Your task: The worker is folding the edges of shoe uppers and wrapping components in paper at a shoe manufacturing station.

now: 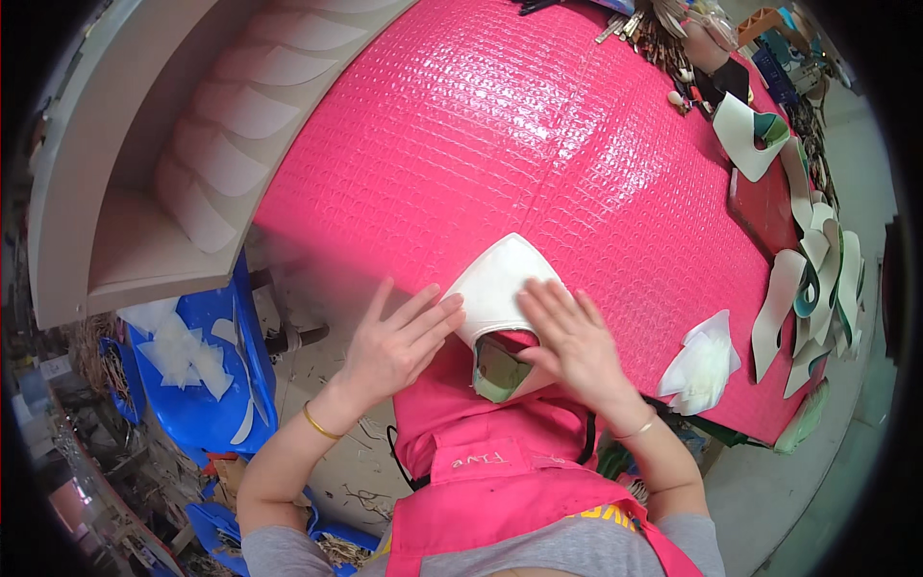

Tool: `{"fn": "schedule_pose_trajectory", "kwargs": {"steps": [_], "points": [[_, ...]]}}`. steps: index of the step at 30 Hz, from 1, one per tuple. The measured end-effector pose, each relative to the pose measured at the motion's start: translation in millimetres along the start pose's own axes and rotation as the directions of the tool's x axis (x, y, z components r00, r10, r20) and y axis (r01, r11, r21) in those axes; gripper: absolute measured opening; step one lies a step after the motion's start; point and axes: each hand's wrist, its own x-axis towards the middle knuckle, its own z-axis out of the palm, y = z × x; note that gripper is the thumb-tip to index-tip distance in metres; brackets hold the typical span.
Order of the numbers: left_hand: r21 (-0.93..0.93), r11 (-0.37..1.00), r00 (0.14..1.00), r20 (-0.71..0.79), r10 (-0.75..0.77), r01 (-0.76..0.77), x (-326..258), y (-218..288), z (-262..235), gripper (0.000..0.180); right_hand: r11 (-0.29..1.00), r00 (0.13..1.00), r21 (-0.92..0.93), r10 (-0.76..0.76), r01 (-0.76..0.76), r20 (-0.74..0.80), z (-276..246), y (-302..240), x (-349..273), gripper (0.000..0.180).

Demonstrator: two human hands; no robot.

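Observation:
A white shoe upper (507, 279) with a green lining (500, 368) lies at the near edge of the pink table, its pointed end facing away from me. The lined opening hangs over the edge toward my apron. My left hand (396, 344) is open, its fingertips at the upper's left edge and the thumb raised apart. On the upper's right side my right hand (574, 341) lies flat with fingers stretched out. Part of the upper is hidden under that hand.
A pink textured cover (433, 125) spans the table. White curved pieces (255, 115) line a grey shelf at left. More white-and-green uppers (817, 288) are piled at right, near a stack of thin white sheets (707, 363). A blue chair (192, 385) holds white scraps.

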Motion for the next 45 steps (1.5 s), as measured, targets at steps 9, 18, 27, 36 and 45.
{"fn": "schedule_pose_trajectory", "kwargs": {"steps": [9,18,27,36,45], "points": [[0.017,0.999,0.995,-0.089,-0.050,0.052,-13,13,2,0.030,0.978,0.994,-0.197,-0.079,0.064,-0.071,-1,13,37,0.050],[-0.937,0.300,0.799,-0.041,-0.600,0.177,37,-14,-10,0.038,0.685,0.920,0.673,0.392,-0.279,-0.018,-22,7,10,0.028],[-0.928,0.236,0.948,0.310,0.066,0.287,109,8,-41,0.028,0.600,0.829,0.799,0.427,0.040,-0.362,-114,40,-6,0.011],[-0.301,0.842,0.730,-0.420,-0.539,0.448,207,-161,-41,0.019,0.979,0.870,-0.072,0.134,-0.189,-0.475,-118,180,112,0.036],[0.498,0.799,0.935,-0.279,-0.219,0.336,267,-256,-50,0.007,0.964,0.820,0.138,-0.114,0.228,-0.560,-158,199,354,0.029]]}}
